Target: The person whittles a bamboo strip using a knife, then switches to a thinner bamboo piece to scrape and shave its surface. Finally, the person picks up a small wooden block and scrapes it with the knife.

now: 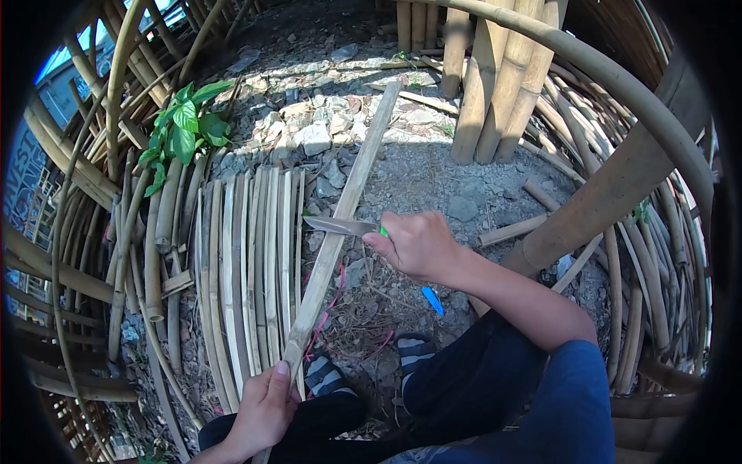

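A long flat bamboo strip [362,172] runs diagonally from the lower left to the upper middle. Near its lower end my left hand [267,406] is closed around it, thumb on top. My right hand [417,243] is closed on the green handle of a knife [340,226]. The blade points left and lies across the strip around its middle. Left of the strip, a row of split bamboo slats [251,271] lies side by side.
Upright bamboo poles [498,85] stand at the upper right, and a thick pole [610,185] slants across the right. A leafy plant [185,124] grows at the upper left. A blue object [433,301] and pink string [328,309] lie near my sandaled feet.
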`<action>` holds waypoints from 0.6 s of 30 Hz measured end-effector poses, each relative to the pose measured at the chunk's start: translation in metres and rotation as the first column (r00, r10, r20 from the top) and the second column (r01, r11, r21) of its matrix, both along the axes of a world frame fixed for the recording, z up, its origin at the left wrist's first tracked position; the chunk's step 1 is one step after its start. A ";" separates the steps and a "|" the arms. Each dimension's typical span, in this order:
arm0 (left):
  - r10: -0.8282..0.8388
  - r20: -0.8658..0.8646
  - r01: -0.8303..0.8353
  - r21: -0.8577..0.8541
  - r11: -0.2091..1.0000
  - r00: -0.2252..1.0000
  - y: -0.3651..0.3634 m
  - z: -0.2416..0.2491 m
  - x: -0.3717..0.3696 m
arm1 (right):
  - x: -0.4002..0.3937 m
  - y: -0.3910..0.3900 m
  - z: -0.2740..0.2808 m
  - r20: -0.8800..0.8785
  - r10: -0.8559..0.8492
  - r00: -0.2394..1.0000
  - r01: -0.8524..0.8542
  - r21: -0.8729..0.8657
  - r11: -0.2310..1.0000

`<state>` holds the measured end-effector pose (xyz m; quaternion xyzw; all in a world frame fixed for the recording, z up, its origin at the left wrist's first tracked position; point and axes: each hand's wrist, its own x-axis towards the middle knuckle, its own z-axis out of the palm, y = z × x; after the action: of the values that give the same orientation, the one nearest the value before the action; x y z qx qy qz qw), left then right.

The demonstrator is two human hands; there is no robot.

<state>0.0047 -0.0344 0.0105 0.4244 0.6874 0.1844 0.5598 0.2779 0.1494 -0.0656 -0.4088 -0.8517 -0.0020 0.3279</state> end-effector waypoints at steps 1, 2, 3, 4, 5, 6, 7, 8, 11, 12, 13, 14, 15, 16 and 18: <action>-0.014 0.003 0.014 -0.001 1.000 1.000 0.000 0.000 0.000 | 0.000 0.003 0.002 -0.018 0.013 1.000 -0.013 0.016 1.000; -0.002 -0.020 0.003 0.042 0.999 1.000 0.001 -0.001 0.001 | 0.000 0.005 0.005 -0.031 0.027 0.999 -0.026 0.035 0.999; 0.000 -0.044 0.004 0.084 0.996 0.999 0.001 -0.001 0.001 | -0.002 0.005 0.004 -0.025 0.001 1.000 -0.001 0.035 0.999; 0.032 -0.034 -0.029 0.086 0.996 0.999 0.001 -0.003 0.002 | -0.003 0.008 0.001 -0.009 -0.002 1.000 0.002 0.045 0.999; -0.020 -0.011 0.021 0.093 0.995 1.000 -0.002 -0.010 -0.001 | 0.001 0.012 -0.003 0.016 -0.020 1.000 0.019 0.054 0.998; 0.047 -0.008 -0.046 0.106 0.993 0.999 -0.004 -0.019 -0.008 | 0.005 0.022 -0.007 -0.022 -0.077 0.997 0.077 0.018 0.997; 0.111 0.002 -0.111 0.117 0.987 0.994 -0.003 -0.026 -0.008 | 0.012 0.033 -0.010 -0.057 -0.138 0.989 0.138 -0.014 0.990; 0.065 -0.009 -0.064 0.106 0.992 0.998 -0.005 -0.019 -0.002 | 0.020 0.034 -0.012 -0.032 -0.126 0.992 0.125 -0.021 0.992; 0.081 0.023 -0.082 0.047 0.995 0.996 -0.003 -0.003 0.007 | 0.021 0.026 -0.006 -0.036 -0.145 0.989 0.142 -0.073 0.987; 0.178 0.040 -0.178 -0.014 0.984 0.983 -0.003 -0.002 0.008 | 0.017 0.020 -0.008 -0.081 -0.145 0.986 0.134 -0.127 0.983; 0.169 0.042 -0.168 -0.015 0.986 0.985 -0.003 -0.002 0.008 | 0.016 0.015 -0.010 -0.079 -0.155 0.985 0.144 -0.128 0.981; 0.172 0.071 -0.168 -0.059 0.984 0.982 -0.002 -0.002 0.004 | 0.013 0.011 -0.011 -0.140 -0.167 0.976 0.145 -0.154 0.977; 0.182 0.100 -0.173 -0.095 0.980 0.978 -0.002 -0.002 0.002 | 0.008 0.008 -0.012 -0.204 -0.172 0.964 0.137 -0.174 0.975; 0.182 0.135 -0.173 -0.079 0.982 0.974 -0.002 -0.001 0.004 | 0.006 0.000 -0.007 -0.207 -0.165 0.964 0.132 -0.167 0.977; 0.173 0.116 -0.166 -0.073 0.983 0.978 -0.003 0.005 0.009 | 0.000 -0.023 0.000 -0.122 -0.016 0.992 0.003 -0.110 0.994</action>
<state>0.0133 -0.0375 0.0152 0.3344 0.6911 0.2352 0.5960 0.2782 0.1260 -0.0657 -0.4295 -0.8268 0.0684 0.3567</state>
